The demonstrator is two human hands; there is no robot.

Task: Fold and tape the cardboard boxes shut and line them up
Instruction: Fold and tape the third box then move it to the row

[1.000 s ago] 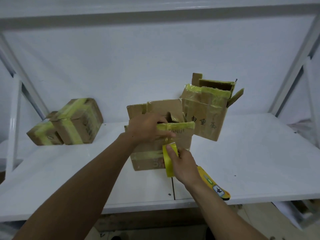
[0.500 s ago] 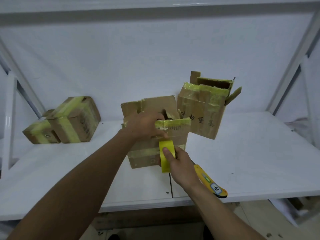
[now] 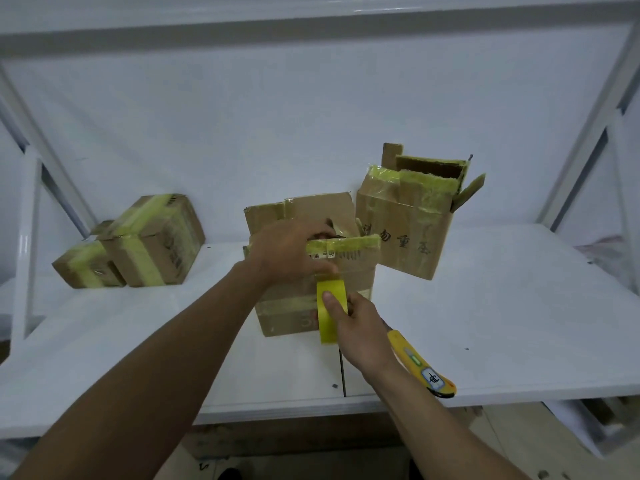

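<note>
Four cardboard boxes sit on the white table (image 3: 502, 323) in the head view. The left hand (image 3: 291, 251) grips the middle box (image 3: 287, 317) at its top front edge, with the fingers curled over the yellow-taped flap and the thumb pressed on the front face. Directly below that grip, the right hand (image 3: 360, 327) grasps a yellow tape roll (image 3: 330, 306). Its thumb lies on the roll's outer band and its other fingers are hidden behind. The roll stands on edge against the box's front face, its top just under the left thumb. The box's rear flaps stand up behind the left grip.

Right of and behind both grips, just beside the middle box, is an open box (image 3: 405, 230) with ragged yellow tape on its flaps and dark handwritten characters on its front. Just right of the right wrist, a yellow utility knife (image 3: 422, 368) lies on the table near its front edge. Well off to the left of the left grip, a larger taped box (image 3: 159, 240) and a smaller taped box (image 3: 85, 268) sit touching, both banded with yellow tape.
</note>
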